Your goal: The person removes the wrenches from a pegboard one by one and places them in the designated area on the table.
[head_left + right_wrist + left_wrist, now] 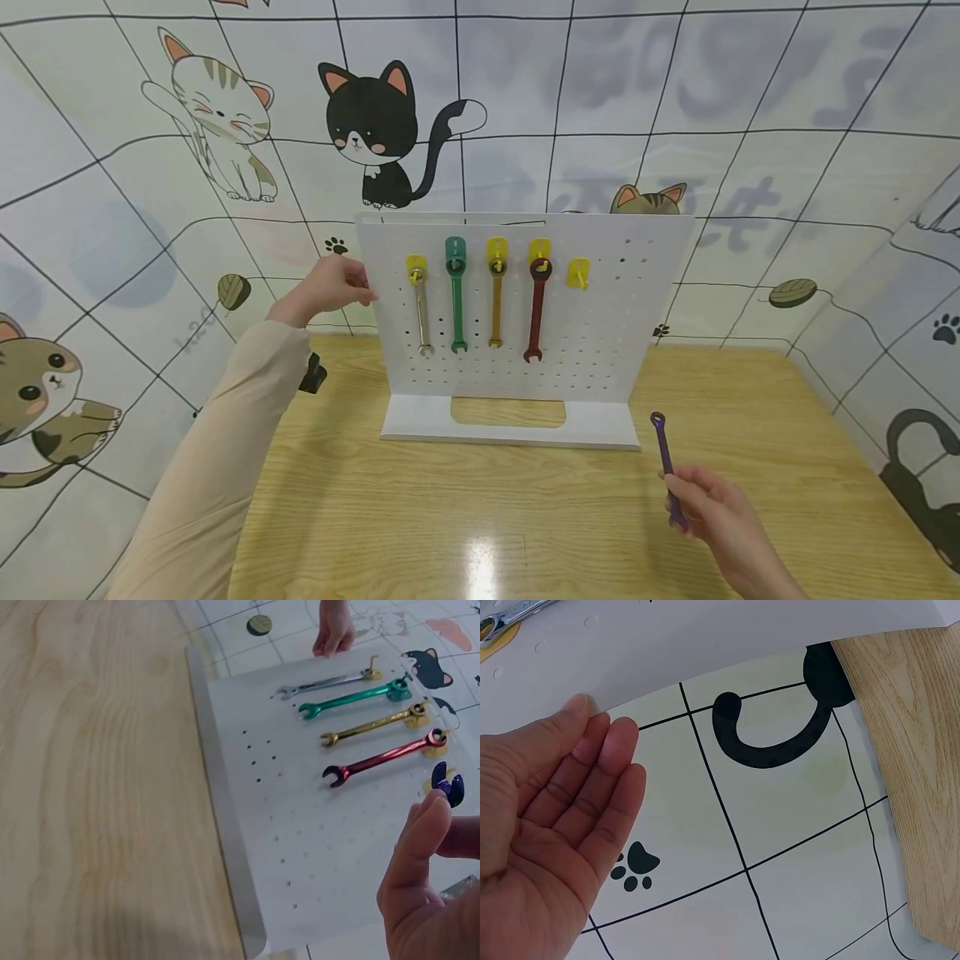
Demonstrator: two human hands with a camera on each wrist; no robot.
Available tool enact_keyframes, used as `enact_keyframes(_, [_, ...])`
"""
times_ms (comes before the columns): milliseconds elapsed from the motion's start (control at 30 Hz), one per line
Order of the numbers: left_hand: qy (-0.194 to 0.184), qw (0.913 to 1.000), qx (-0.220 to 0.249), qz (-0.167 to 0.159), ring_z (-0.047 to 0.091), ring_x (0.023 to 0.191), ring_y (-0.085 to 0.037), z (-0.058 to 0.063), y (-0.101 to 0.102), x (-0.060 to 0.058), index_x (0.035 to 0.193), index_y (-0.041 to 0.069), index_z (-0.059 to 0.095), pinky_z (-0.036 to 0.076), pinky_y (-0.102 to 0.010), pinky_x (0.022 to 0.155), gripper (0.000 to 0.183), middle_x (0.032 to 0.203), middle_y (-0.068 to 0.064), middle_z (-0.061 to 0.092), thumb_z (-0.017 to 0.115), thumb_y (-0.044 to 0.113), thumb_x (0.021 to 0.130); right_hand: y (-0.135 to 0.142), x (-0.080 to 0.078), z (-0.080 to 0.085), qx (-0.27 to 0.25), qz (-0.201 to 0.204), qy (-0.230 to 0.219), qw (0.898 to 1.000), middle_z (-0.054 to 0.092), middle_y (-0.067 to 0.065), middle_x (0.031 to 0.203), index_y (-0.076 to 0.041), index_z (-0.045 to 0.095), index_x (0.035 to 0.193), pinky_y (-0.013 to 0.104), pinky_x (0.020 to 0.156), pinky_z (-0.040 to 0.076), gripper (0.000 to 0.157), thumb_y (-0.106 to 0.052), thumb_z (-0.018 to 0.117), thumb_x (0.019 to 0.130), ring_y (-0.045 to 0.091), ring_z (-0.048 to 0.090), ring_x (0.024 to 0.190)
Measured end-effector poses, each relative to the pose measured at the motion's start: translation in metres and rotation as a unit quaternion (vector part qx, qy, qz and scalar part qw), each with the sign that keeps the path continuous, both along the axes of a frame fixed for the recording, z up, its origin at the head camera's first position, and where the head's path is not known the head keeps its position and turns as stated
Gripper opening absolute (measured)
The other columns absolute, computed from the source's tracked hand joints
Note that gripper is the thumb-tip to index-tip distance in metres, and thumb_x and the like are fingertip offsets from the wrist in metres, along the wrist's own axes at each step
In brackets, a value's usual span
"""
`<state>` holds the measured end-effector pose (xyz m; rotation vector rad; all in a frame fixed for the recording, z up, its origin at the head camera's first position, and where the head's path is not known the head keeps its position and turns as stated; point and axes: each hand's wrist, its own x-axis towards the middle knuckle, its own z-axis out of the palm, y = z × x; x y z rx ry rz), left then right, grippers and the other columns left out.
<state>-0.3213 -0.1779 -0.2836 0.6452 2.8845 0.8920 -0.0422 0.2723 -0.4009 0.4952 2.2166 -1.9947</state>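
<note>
My left hand (330, 287) pinches the left edge of an upright white pegboard (600, 333) between thumb and fingers. Near the table's right front, my right hand (716, 512) grips a purple wrench (663, 446) by its lower part, ring end pointing up and away. In the right wrist view only the open jaw of that purple wrench (448, 785) shows past the fingers. From yellow and green hooks on the board hang a silver wrench (422, 317), a green wrench (457, 308), a gold wrench (497, 308) and a red wrench (536, 312). Right of them is a bare yellow hook (578, 273).
The pegboard's white base (510, 434), with a cutout in it, stands on a wooden table (450, 517). Behind and at both sides hangs a white backdrop (517, 83) with grid lines and cartoon cats.
</note>
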Motion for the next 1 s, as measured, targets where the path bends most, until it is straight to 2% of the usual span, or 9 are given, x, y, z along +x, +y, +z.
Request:
enact_keyframes(233, [-0.006,1.0,0.001,0.006,0.056,0.074,-0.023,0.001,0.0,0.002,0.079,-0.002,0.063,0.039,-0.036,0.071,0.012,0.074,-0.011,0.066,0.066,0.008,0.085,0.012,0.003,-0.013,0.038,-0.003,-0.066,0.997,0.055,0.003,0.076,0.005,0.051,0.114,0.029,0.058,0.043,0.029,-0.02,0.049,0.098,0.014,0.05,0.063])
enact_keyframes(467, [-0.001,1.0,0.0,0.007,0.056,0.073,-0.023,0.001,0.001,0.003,0.079,-0.001,0.064,0.039,-0.036,0.069,0.012,0.073,-0.01,0.066,0.066,0.008,0.086,0.025,0.007,-0.028,0.088,-0.005,-0.109,0.99,0.056,0.001,0.078,0.006,0.053,0.116,0.029,0.059,0.043,0.034,-0.022,0.05,0.097,0.015,0.05,0.064])
enact_keyframes(700, [0.0,1.0,0.002,0.003,0.055,0.072,-0.025,0.001,0.001,0.004,0.078,-0.002,0.064,0.038,-0.034,0.066,0.012,0.072,-0.009,0.066,0.066,0.007,0.085,0.035,0.008,-0.042,0.13,0.007,-0.111,0.985,0.051,-0.001,0.071,0.008,0.055,0.112,0.027,0.055,0.043,0.034,-0.022,0.052,0.096,0.013,0.046,0.06])
enact_keyframes(833, [0.0,1.0,0.005,0.002,0.055,0.071,-0.023,0.001,0.001,0.003,0.078,-0.002,0.064,0.038,-0.033,0.066,0.011,0.072,-0.009,0.065,0.066,0.006,0.086,0.037,0.009,-0.048,0.144,0.011,-0.112,0.983,0.052,-0.001,0.07,0.009,0.056,0.111,0.026,0.055,0.043,0.034,-0.022,0.054,0.095,0.013,0.046,0.059])
enact_keyframes(1000, [-0.002,1.0,0.007,0.001,0.057,0.073,-0.023,0.001,0.001,0.003,0.08,-0.003,0.064,0.04,-0.034,0.068,0.011,0.074,-0.01,0.066,0.065,0.006,0.086,0.039,0.007,-0.055,0.187,0.021,-0.103,0.977,0.053,0.0,0.069,0.009,0.058,0.104,0.025,0.053,0.041,0.029,-0.018,0.054,0.094,0.012,0.045,0.058])
